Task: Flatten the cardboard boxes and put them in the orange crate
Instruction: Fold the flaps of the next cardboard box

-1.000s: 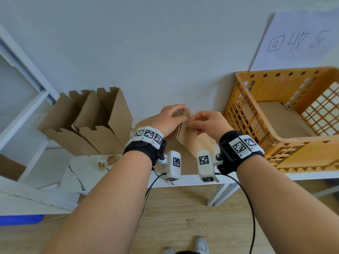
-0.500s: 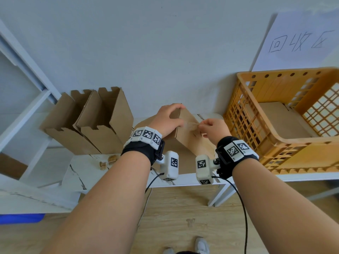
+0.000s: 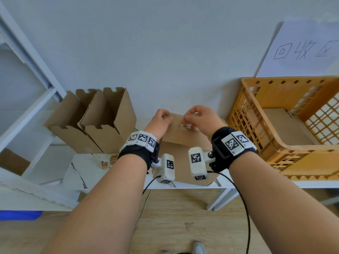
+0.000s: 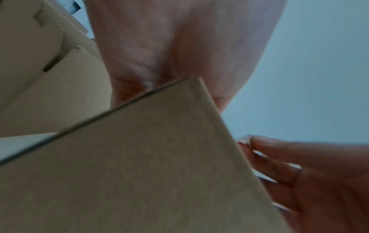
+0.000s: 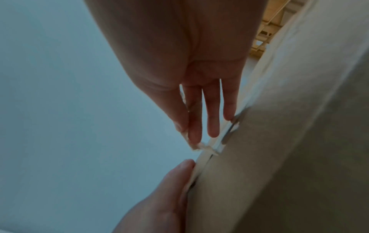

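A closed brown cardboard box (image 3: pixel 180 137) stands on the white table (image 3: pixel 88 167), broad face toward me. My left hand (image 3: pixel 166 117) grips its top left edge, fingers curled over it. My right hand (image 3: pixel 185 119) pinches a strip of clear tape (image 5: pixel 196 145) at the top edge between thumb and forefinger. In the left wrist view the box's corner (image 4: pixel 151 157) fills the frame below the palm. The orange crate (image 3: pixel 311 162) stands at the right with a flattened cardboard (image 3: pixel 280 125) lying inside.
Two opened cardboard boxes (image 3: pixel 95 123) stand at the back left of the table. Small cardboard scraps (image 3: pixel 105 165) lie near the front left. A white shelf frame (image 3: pixel 27 110) rises at the left. A paper sign (image 3: pixel 302 52) hangs above the crate.
The box has turned from corner-on to a broad face toward me. My right hand dipped down the box's side, then came back to the top edge beside my left.
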Action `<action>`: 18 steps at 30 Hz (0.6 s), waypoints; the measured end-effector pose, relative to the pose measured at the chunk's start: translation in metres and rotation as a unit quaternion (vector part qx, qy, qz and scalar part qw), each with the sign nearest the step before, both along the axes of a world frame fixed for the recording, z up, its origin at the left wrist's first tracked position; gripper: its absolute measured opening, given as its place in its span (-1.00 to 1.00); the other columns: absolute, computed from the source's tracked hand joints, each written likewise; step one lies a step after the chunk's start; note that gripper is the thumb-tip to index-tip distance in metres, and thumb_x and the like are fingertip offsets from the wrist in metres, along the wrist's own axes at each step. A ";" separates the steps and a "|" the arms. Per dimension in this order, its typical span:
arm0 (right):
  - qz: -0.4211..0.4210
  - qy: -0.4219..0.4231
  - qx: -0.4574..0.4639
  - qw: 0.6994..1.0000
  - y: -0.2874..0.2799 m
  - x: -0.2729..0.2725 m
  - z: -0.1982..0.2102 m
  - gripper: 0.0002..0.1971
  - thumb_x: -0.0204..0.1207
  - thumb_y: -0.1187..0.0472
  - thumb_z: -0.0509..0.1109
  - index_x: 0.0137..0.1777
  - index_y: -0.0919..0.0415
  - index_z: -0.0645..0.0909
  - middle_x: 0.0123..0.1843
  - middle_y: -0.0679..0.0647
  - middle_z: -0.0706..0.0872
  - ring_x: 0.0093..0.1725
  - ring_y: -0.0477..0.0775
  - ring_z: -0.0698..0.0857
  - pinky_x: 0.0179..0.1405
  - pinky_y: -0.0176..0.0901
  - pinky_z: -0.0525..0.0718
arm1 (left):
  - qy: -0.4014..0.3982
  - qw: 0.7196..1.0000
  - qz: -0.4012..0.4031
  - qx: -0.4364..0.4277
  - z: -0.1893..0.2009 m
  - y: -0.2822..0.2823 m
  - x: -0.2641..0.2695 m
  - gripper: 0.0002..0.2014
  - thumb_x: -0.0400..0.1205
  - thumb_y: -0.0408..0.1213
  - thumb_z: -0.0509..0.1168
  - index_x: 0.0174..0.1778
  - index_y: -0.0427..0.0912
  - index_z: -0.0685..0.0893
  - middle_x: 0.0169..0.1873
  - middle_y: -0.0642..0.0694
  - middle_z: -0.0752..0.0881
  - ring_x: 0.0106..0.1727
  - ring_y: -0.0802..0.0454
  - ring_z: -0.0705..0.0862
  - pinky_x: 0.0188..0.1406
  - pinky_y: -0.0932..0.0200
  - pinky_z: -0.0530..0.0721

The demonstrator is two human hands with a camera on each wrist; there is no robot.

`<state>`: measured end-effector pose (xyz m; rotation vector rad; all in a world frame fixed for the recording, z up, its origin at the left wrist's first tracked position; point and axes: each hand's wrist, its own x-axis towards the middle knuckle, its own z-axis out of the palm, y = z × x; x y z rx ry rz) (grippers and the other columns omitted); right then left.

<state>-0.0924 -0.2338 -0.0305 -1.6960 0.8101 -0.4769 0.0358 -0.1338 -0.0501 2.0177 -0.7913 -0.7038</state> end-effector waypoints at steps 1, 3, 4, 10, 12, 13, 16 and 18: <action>-0.003 0.025 -0.011 1.000 0.002 0.002 -0.006 -0.86 0.49 0.34 0.43 -0.26 0.12 0.62 -0.26 0.11 0.80 -0.33 -0.02 0.67 -0.12 -0.08 0.67 | -0.031 0.999 -0.004 0.024 -0.010 0.002 -0.001 -0.67 0.74 -0.16 0.09 0.44 -0.01 0.38 0.41 -0.05 0.47 0.13 0.03 0.51 -0.03 0.19 0.41; -0.009 0.063 -0.021 0.998 0.006 0.002 -0.020 -0.85 0.47 0.34 0.45 -0.27 0.11 0.63 -0.32 0.05 0.72 -0.34 -0.01 0.63 -0.08 -0.04 0.68 | -0.069 0.996 -0.013 0.055 -0.030 0.009 -0.003 -0.64 0.75 -0.18 0.07 0.49 0.00 0.35 0.47 -0.11 0.43 0.28 -0.04 0.52 0.14 0.18 0.43; -0.014 0.080 -0.028 0.996 0.007 0.000 -0.027 -0.87 0.46 0.33 0.46 -0.26 0.12 0.64 -0.34 0.02 0.70 -0.32 -0.01 0.63 -0.08 -0.06 0.67 | -0.081 0.995 -0.023 0.061 -0.040 0.013 -0.003 -0.62 0.76 -0.20 0.06 0.53 0.00 0.34 0.49 -0.14 0.42 0.38 -0.08 0.49 0.25 0.15 0.44; -0.045 0.174 -0.085 0.980 0.006 -0.012 -0.045 -0.93 0.50 0.15 0.45 -0.17 0.11 0.72 -0.25 -0.06 0.70 -0.15 0.02 0.66 -0.06 -0.12 0.66 | -0.133 0.989 -0.045 0.049 -0.070 0.022 -0.013 -0.57 0.79 -0.18 -0.04 0.61 0.07 0.22 0.43 -0.20 0.50 0.39 -0.12 0.52 0.33 0.09 0.42; -0.065 0.212 -0.110 0.969 0.004 -0.015 -0.046 -0.89 0.47 0.06 0.44 -0.25 0.01 0.71 -0.24 -0.13 0.71 -0.07 0.05 0.69 0.23 0.13 0.60 | -0.148 0.987 -0.041 0.054 -0.069 0.020 -0.014 -0.58 0.79 -0.16 -0.07 0.61 0.08 0.21 0.39 -0.21 0.52 0.34 -0.13 0.55 0.26 0.06 0.47; -0.075 0.219 -0.109 0.967 0.003 -0.016 -0.046 -0.88 0.45 0.04 0.44 -0.30 -0.02 0.69 -0.25 -0.15 0.71 -0.06 0.06 0.68 0.31 0.23 0.53 | -0.152 0.986 -0.042 0.056 -0.068 0.019 -0.015 -0.58 0.79 -0.15 -0.08 0.61 0.08 0.19 0.38 -0.20 0.52 0.33 -0.13 0.56 0.24 0.05 0.48; -0.097 0.222 -0.090 0.966 0.002 -0.018 -0.045 -0.84 0.45 0.05 0.44 -0.35 -0.07 0.64 -0.24 -0.14 0.69 -0.02 0.08 0.67 0.38 0.31 0.43 | -0.170 0.983 -0.043 0.061 -0.067 0.017 -0.017 -0.59 0.79 -0.13 -0.10 0.60 0.11 0.18 0.35 -0.18 0.54 0.27 -0.14 0.59 0.17 0.00 0.53; -0.112 0.216 -0.089 0.966 0.003 -0.019 -0.045 -0.83 0.45 0.09 0.43 -0.37 -0.07 0.63 -0.25 -0.13 0.69 -0.02 0.09 0.67 0.36 0.30 0.46 | -0.178 0.981 -0.041 0.068 -0.066 0.018 -0.018 -0.59 0.79 -0.12 -0.11 0.60 0.11 0.18 0.34 -0.18 0.55 0.25 -0.14 0.60 0.16 -0.02 0.55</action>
